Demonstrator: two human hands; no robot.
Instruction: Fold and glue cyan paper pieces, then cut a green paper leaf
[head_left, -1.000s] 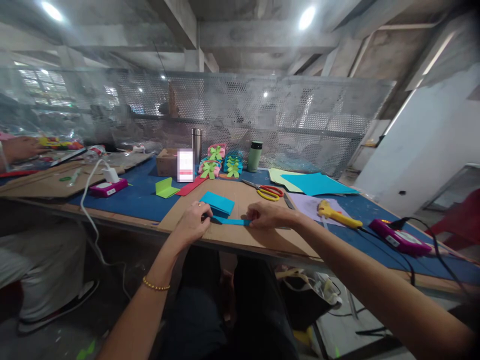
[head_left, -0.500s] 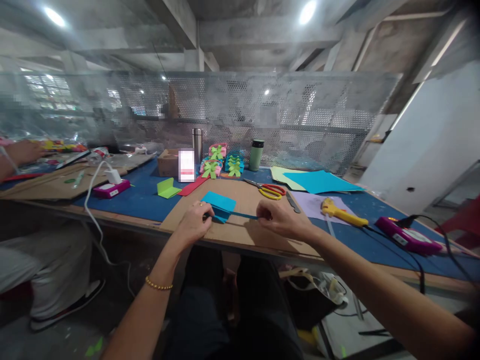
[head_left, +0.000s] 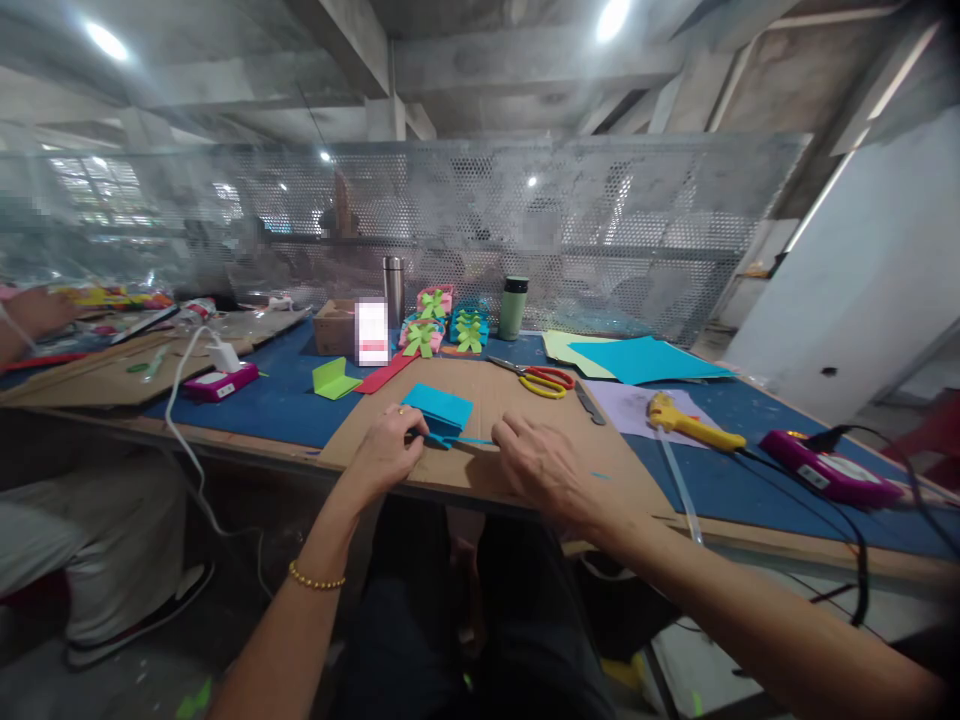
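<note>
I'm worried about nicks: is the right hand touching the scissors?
Apart. The head view shows it: the right hand lies nearer the person than the scissors, with brown cardboard visible between them.

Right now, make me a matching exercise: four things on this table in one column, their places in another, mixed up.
Things:
1. folded bright-blue paper
2. yellow plastic glue gun
3. folded lime-green paper
4. pale-green bottle with a black cap

Places:
A. partly over the lilac paper sheet
B. toward the back, near the perforated screen
C. touched by the left hand
D. beside the red paper strip

Pairs: 1-C, 2-A, 3-D, 4-B
</note>
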